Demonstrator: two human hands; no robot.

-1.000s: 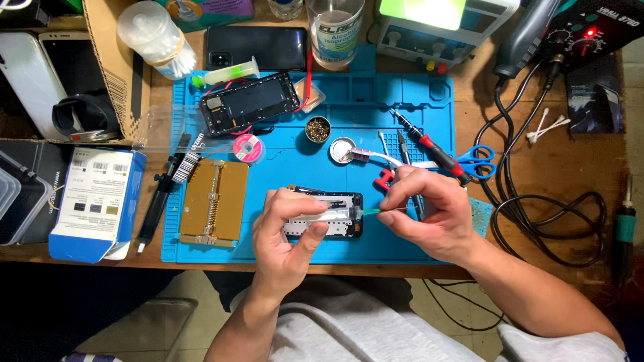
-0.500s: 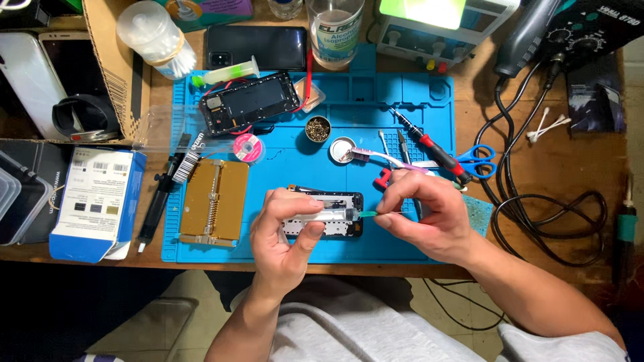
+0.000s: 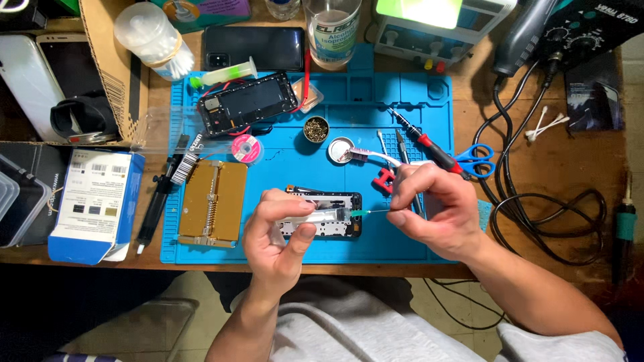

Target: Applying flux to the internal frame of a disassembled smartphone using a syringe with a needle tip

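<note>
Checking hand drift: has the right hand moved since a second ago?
Yes. The right hand has shifted slightly left, toward the syringe, judged against the blue scissors.

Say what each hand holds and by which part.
Left hand grips a clear syringe by its barrel. Right hand pinches the green needle tip at the syringe's front end.

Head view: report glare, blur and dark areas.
Head view: the green-lit top of the bench power supply is blown out; hands and the clear plastic syringe look sharp; the floor under the wooden desk is dark; edges bow slightly.
</note>
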